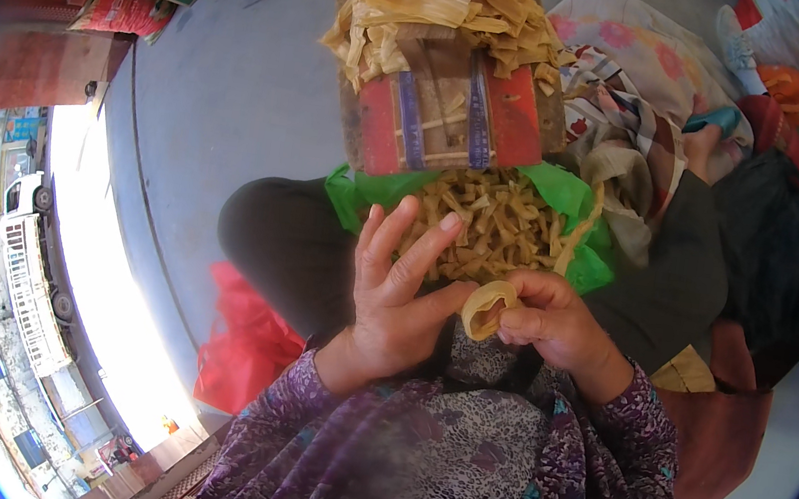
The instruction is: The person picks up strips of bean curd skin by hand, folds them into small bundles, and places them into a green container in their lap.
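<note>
My right hand (556,322) pinches a rolled loop of flat tan strip (484,311) between thumb and fingers. My left hand (394,290) is raised beside it with its fingers spread, and its thumb reaches to the loop's left edge; whether it touches cannot be told. Beyond both hands, many small folded tan pieces (497,224) lie in a green plastic bag (591,263) between my legs. Over the bag's far side stands a red block with blue bands (523,118), topped with a heap of flat tan strips (431,8).
A red plastic bag (247,343) lies on the floor at the left. Flowered cloth (632,34) and checked cloth (614,111) are bunched at the right. Another person's bare foot (701,145) shows there. A black bag (766,252) is further right. A truck (34,292) stands outside the doorway.
</note>
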### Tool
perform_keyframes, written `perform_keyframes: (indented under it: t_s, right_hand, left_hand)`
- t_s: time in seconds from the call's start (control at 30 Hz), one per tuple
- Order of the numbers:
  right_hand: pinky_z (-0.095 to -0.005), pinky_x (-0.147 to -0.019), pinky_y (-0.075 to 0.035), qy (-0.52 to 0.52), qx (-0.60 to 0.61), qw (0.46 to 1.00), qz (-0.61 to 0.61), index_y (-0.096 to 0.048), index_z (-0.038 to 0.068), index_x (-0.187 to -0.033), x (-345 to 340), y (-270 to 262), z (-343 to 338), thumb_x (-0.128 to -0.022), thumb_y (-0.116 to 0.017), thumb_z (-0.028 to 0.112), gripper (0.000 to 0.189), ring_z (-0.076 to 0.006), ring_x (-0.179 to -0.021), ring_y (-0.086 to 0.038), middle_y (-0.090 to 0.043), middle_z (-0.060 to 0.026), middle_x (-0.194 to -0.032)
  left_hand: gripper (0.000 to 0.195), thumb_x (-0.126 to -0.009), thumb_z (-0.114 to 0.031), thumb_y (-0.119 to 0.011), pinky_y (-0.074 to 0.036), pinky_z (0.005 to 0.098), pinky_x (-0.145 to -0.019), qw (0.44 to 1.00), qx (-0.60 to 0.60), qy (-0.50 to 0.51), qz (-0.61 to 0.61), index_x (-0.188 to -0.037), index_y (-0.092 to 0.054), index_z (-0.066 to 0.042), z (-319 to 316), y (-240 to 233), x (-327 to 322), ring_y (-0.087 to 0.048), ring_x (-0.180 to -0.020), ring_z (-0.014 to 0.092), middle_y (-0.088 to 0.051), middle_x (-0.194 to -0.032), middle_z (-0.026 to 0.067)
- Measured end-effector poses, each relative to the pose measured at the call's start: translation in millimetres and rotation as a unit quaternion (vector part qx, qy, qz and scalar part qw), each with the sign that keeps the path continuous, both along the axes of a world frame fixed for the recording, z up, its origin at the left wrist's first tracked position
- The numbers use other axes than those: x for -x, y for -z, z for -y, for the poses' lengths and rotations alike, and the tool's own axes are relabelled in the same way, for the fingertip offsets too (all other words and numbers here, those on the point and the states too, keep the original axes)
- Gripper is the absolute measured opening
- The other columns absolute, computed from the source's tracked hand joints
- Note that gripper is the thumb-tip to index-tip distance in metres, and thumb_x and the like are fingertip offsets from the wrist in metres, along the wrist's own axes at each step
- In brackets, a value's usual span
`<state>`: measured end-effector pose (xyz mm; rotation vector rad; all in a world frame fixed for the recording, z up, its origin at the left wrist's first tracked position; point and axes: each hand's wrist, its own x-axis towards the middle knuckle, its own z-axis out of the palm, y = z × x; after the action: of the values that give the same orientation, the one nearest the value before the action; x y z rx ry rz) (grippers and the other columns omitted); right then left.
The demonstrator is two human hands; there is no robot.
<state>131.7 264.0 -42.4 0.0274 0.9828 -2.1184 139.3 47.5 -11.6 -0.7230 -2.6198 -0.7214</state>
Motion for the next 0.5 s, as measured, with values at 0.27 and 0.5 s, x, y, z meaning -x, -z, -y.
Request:
perform_keyframes:
  t_s: [0.27, 0.5]
  right_hand:
    - [-0.0196, -0.066, -0.044, 0.010, -0.114, 0.993, 0.027, -0.062, 0.007, -0.105, 4, 16, -5, -0.088, -0.068, 0.005, 0.018, -0.0023, -0.079, -0.055, -0.061, 0.0047, -0.091]
    - [-0.0191, -0.064, -0.043, 0.086, -0.102, 0.991, 0.020, -0.060, 0.007, -0.116, 6, 9, 7, -0.089, -0.067, 0.004, 0.027, -0.0035, -0.080, -0.055, -0.063, 0.0030, -0.098]
  left_hand:
    - [0.030, -0.071, -0.005, -0.077, -0.052, 0.0385, -0.089, 0.996, -0.070, 0.042, 0.033, -0.099, -0.075, -0.012, 4, 8, -1, -0.067, -0.086, 0.022, -0.069, -0.112, 0.0063]
    - [0.024, -0.075, -0.018, -0.079, -0.043, 0.0341, -0.058, 0.998, 0.040, 0.043, 0.020, -0.098, -0.075, -0.012, -6, 14, -5, -0.054, -0.061, 0.020, -0.056, -0.073, 0.0003]
